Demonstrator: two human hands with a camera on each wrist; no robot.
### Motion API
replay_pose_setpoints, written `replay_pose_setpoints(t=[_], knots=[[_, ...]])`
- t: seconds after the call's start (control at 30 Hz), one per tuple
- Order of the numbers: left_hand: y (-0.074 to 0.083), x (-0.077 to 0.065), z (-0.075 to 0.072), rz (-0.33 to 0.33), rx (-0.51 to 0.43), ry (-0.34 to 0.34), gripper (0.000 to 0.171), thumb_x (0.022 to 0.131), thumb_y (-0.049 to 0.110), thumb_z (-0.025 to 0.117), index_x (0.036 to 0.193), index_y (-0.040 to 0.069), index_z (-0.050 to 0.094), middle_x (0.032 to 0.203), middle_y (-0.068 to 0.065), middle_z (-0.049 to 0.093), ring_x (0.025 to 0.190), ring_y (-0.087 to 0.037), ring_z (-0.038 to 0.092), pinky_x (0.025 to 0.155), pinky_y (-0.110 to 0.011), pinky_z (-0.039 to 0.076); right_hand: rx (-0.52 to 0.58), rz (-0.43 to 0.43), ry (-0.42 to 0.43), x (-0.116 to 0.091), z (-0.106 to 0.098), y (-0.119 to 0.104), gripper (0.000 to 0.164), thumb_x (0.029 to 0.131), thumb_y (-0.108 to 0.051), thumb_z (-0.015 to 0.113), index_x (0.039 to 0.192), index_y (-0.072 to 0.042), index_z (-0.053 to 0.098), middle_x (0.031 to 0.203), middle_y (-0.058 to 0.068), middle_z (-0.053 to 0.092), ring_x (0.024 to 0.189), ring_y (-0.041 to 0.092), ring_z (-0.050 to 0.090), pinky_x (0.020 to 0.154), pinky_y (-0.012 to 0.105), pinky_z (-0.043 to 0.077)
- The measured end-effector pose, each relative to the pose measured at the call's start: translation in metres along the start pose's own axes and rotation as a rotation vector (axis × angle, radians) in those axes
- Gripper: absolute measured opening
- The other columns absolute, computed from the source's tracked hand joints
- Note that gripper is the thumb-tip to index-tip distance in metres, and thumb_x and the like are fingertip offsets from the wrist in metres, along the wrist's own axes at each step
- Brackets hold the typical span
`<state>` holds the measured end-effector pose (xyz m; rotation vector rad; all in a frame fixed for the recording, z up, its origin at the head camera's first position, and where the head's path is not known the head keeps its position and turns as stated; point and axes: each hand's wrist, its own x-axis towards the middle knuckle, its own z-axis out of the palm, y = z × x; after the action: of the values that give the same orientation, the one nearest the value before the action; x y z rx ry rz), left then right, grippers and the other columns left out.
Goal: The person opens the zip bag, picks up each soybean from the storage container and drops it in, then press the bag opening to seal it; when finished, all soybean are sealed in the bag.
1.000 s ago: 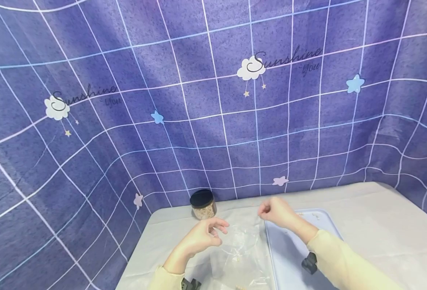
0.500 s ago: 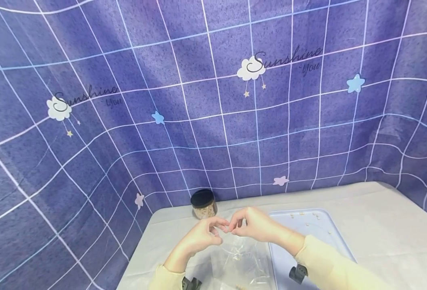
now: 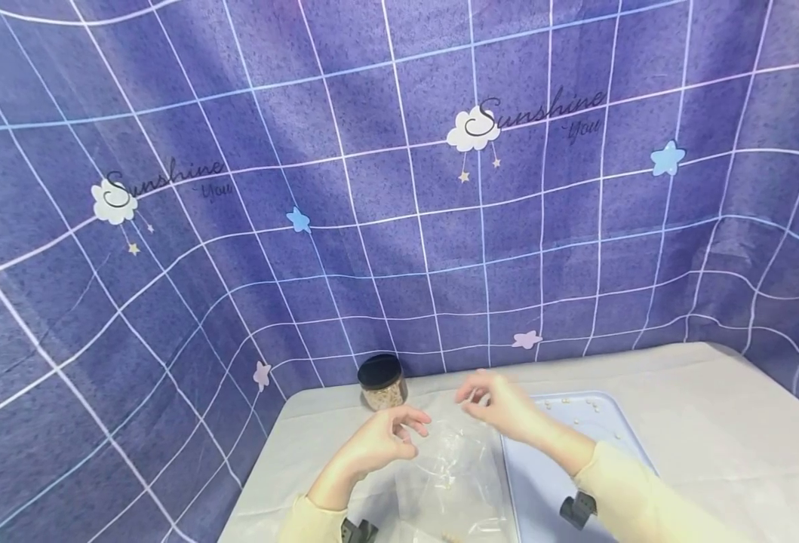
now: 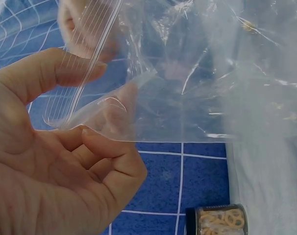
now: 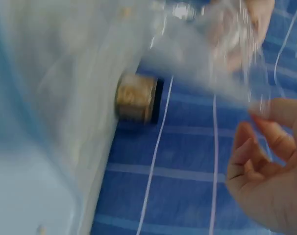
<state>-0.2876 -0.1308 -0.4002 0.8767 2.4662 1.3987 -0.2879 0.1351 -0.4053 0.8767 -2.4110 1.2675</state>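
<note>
A clear zip bag point(image 3: 463, 501) hangs upright with its mouth at the top, a few small pale bits inside. My left hand point(image 3: 375, 441) holds its left top corner; in the left wrist view the thumb lies along the ribbed zip strip point(image 4: 97, 56) with the curled fingers behind. My right hand point(image 3: 504, 407) pinches the bag's other top corner between thumb and forefinger, as the right wrist view shows with some blur. The plastic is stretched loosely between the two hands.
A jar point(image 3: 384, 394) with a black lid and pale ring-shaped pieces stands behind my left hand. A light blue tray point(image 3: 542, 483) with several small bits lies right of the bag, partly under my right forearm. A purple gridded cloth point(image 3: 399, 226) hangs behind the table.
My right hand moves left until its fingertips meet the left hand's at the bag's mouth, then goes back partway right. The left hand keeps its place and its hold.
</note>
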Motion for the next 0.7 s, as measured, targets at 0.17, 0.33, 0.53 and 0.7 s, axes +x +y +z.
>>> replay_pose_setpoints(t=[0.17,0.33,0.53,0.7], knots=[[-0.001,-0.001,-0.001,-0.013,0.004,0.006,0.052,0.069,-0.011,0.065,0.121,-0.001,0.068,0.104,-0.013,0.071,0.082,-0.016,0.056,0.066,-0.024,0.049,-0.046,0.194,0.038,-0.019,-0.020,0.046,0.010,0.083,0.003,0.072,0.091,-0.002,0.069,0.090,0.005,0.069,0.079,0.022,0.065,0.069,0.032,0.055],[-0.001,0.000,-0.001,-0.012,0.016,0.000,0.052,0.070,-0.010,0.065,0.121,-0.001,0.068,0.104,-0.011,0.071,0.082,-0.016,0.056,0.066,-0.024,0.049,-0.142,0.358,0.017,-0.040,-0.023,0.090,0.013,0.074,0.007,0.074,0.083,-0.001,0.068,0.077,0.001,0.064,0.073,0.019,0.060,0.070,0.037,0.053],[0.001,0.000,-0.001,-0.010,0.015,0.003,0.052,0.069,-0.010,0.064,0.120,0.001,0.069,0.104,-0.010,0.071,0.082,-0.017,0.056,0.065,-0.025,0.048,-0.222,0.482,-0.011,-0.052,-0.014,0.109,0.019,0.067,0.007,0.077,0.076,-0.005,0.065,0.070,0.001,0.061,0.067,0.019,0.056,0.064,0.037,0.052],[0.002,0.000,-0.001,-0.006,0.015,0.001,0.052,0.070,-0.011,0.064,0.120,0.002,0.069,0.104,-0.010,0.071,0.081,-0.018,0.058,0.065,-0.025,0.051,-0.330,0.529,-0.013,-0.053,-0.006,0.115,0.021,0.067,0.009,0.073,0.072,-0.008,0.063,0.069,0.002,0.061,0.066,0.021,0.057,0.063,0.038,0.053]])
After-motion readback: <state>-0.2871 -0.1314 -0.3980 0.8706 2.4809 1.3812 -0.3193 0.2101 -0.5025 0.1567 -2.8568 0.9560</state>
